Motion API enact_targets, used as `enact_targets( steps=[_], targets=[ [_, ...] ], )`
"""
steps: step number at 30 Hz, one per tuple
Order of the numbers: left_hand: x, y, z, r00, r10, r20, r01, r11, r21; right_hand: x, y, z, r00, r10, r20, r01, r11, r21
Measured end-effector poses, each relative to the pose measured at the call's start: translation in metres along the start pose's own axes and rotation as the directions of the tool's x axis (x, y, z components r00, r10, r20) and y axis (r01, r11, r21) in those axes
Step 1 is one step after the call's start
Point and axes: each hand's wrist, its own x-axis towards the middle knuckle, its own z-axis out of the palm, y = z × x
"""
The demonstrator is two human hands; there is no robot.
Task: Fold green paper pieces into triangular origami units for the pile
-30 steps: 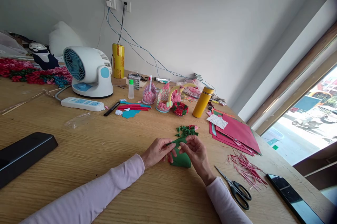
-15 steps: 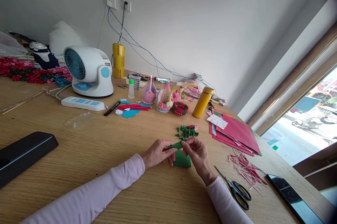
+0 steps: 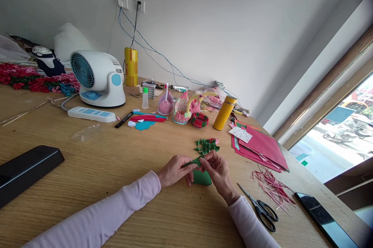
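My left hand [image 3: 174, 170] and my right hand [image 3: 218, 171] meet above the wooden table [image 3: 116, 170], both pinching a small green paper piece [image 3: 194, 160] between fingertips. Under them lies a stack of green paper [image 3: 201, 177]. Just beyond the hands sits a heap of folded green and pink paper triangles [image 3: 206, 145]. Both arms wear pale pink sleeves.
Black scissors [image 3: 260, 209] and red paper strips [image 3: 272, 188] lie right of my hands, red sheets [image 3: 262, 145] behind them. A phone [image 3: 325, 219] lies at the right edge. Farther back stand paper swans [image 3: 182, 110], a yellow flask [image 3: 223, 113], a fan [image 3: 97, 79], a power strip [image 3: 91, 115]; a black box [image 3: 26, 170] lies left.
The hands have shifted only slightly; the fingers have drawn closer together over the small green piece, which now sits lower against the stack.
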Motion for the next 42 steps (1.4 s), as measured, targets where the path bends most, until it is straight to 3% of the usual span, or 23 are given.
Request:
enact_targets(
  steps=[15, 26, 34, 42],
  targets=[
    [0.001, 0.0, 0.003, 1.0, 0.022, -0.012, -0.022, 1.0, -0.008, 0.004, 0.0, 0.002, 0.995, 0.097, -0.005, -0.095, 0.981, 0.171],
    [0.0, -0.004, 0.005, 1.0, 0.003, -0.022, -0.005, 0.997, -0.083, 0.001, -0.006, 0.002, 1.0, 0.011, -0.009, -0.01, 0.997, 0.076],
    [-0.002, 0.006, 0.002, 1.0, 0.004, -0.007, -0.004, 0.999, 0.039, 0.002, -0.002, -0.002, 0.997, -0.01, -0.077, 0.005, 0.998, -0.065],
    [-0.002, 0.002, 0.004, 0.999, -0.049, 0.016, 0.048, 0.998, 0.046, 0.0, -0.001, 0.0, 0.998, 0.017, -0.061, -0.019, 0.999, -0.036]
  ],
)
